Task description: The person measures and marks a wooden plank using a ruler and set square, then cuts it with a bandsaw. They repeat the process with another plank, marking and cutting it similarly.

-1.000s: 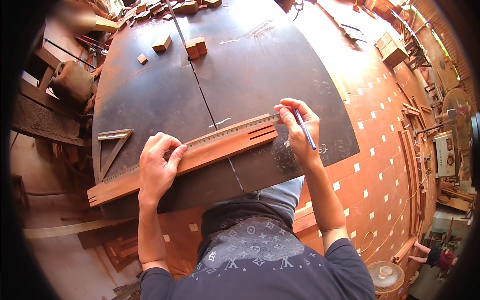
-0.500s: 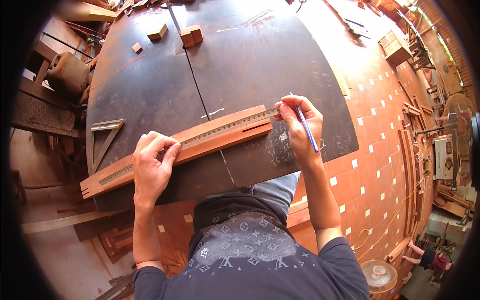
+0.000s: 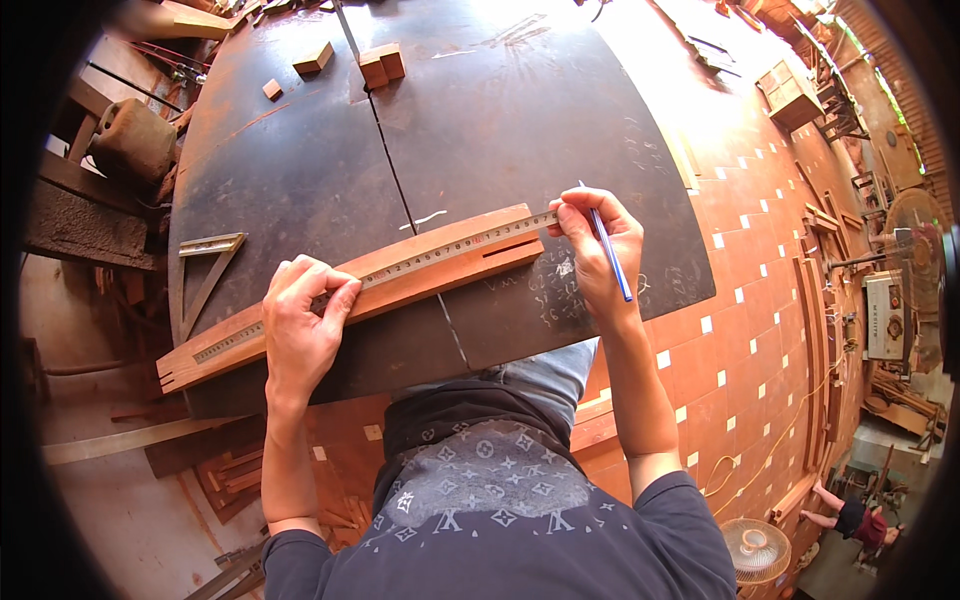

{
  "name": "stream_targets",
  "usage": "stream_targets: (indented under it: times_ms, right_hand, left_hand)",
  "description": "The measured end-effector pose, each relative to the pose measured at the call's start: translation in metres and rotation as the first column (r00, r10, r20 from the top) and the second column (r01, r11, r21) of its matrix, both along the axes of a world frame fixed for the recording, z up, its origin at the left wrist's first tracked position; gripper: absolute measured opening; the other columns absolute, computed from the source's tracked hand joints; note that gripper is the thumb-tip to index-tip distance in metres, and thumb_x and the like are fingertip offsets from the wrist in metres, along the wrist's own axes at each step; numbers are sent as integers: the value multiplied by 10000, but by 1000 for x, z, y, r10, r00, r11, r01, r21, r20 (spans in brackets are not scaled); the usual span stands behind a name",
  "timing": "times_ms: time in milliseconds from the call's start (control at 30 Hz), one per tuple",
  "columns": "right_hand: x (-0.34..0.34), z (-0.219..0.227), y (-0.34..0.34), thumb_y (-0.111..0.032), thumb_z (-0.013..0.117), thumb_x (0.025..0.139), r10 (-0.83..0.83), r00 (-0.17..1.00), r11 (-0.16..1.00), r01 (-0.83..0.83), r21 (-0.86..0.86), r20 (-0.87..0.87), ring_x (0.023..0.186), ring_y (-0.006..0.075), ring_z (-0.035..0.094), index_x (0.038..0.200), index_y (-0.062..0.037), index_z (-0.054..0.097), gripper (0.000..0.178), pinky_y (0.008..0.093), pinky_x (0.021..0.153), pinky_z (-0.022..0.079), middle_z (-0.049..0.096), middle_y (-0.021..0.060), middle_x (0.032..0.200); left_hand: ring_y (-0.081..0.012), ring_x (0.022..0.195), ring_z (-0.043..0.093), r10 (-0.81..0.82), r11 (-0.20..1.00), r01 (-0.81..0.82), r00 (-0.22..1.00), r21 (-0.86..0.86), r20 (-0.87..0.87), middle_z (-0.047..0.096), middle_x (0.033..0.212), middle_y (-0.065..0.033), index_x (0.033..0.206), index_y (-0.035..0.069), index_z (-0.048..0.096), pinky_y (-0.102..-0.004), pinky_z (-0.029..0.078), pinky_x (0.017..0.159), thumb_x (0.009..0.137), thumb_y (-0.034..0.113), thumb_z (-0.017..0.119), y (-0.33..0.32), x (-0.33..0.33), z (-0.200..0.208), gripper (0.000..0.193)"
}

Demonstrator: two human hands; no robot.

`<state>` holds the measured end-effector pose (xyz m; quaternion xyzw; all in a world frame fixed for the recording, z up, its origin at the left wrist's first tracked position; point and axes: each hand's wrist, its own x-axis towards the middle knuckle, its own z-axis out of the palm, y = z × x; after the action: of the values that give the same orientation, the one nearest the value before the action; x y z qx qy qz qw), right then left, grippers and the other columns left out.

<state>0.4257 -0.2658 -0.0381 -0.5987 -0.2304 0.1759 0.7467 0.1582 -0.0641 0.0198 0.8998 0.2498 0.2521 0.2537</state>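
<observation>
A long reddish-brown wooden rail (image 3: 400, 286) lies slantwise across the near part of a dark table, with slots cut at both ends. Along its upper face runs a steel ruler (image 3: 430, 256). My left hand (image 3: 304, 325) pinches the ruler between thumb and fingers, left of the middle. At the right end, my right hand (image 3: 605, 245) pinches the ruler's tip, just past the end of the rail. A blue pen (image 3: 610, 250) is also tucked in my right hand, pointing down toward the wrist.
The dark tabletop (image 3: 520, 130) has a seam and chalk marks. A triangular square (image 3: 205, 270) lies at its left edge. Small wooden blocks (image 3: 382, 66) sit at the far side. On the tiled floor to the right stands a fan (image 3: 757, 550); another person (image 3: 855, 518) is beyond it.
</observation>
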Motion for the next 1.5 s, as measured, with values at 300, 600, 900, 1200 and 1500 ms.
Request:
stream_targets:
  times_ms: [300, 600, 900, 1200, 1500]
  right_hand:
    - [-4, 15, -2, -117, 689, 1116, -198, 963, 978, 208, -34, 185, 963, 112, 717, 1257, 26, 772, 218, 295, 903, 586, 786, 65, 1027]
    - [-11, 40, -13, -154, 770, 1037, 181, 968, 914, -100, -394, 175, 856, 109, 702, 1135, 16, 802, 198, 286, 769, 536, 787, 70, 920]
    - [-17, 44, -7, -109, 813, 993, 179, 947, 916, -62, -396, 267, 822, 99, 719, 1048, 18, 820, 139, 267, 758, 558, 812, 60, 908]
    - [-16, 43, -7, -78, 818, 995, 202, 922, 900, -42, -434, 330, 836, 80, 706, 1062, 28, 824, 126, 254, 767, 559, 812, 48, 921]
    - [-15, 37, -6, -154, 855, 938, 157, 940, 919, -26, -393, 304, 833, 210, 785, 989, -34, 850, 130, 354, 805, 579, 821, 116, 907]
  left_hand:
    - [-251, 825, 600, 4, 1000, -4, 1000, -2, 4, 662, 849, -75, 874, 6, 752, -389, 489, 766, 915, 59, 842, 1, 0, -1, 113]
    - [-260, 811, 608, 1, 1000, -1, 1000, 6, -1, 670, 841, -79, 864, 14, 756, -399, 491, 750, 900, 53, 843, 2, 1, -1, 102]
    - [-252, 816, 616, 5, 1000, -5, 1000, -10, -6, 672, 845, -77, 867, 8, 757, -392, 494, 744, 899, 42, 839, 2, 1, 0, 94]
    - [-251, 816, 607, 5, 999, -5, 1000, -32, 0, 665, 843, -79, 864, 4, 750, -392, 495, 735, 900, 37, 838, 1, 1, 1, 101]
    - [-255, 816, 600, 2, 999, -2, 1000, -39, -4, 662, 841, -81, 857, 4, 744, -393, 487, 746, 899, 47, 840, 2, 1, 0, 113]
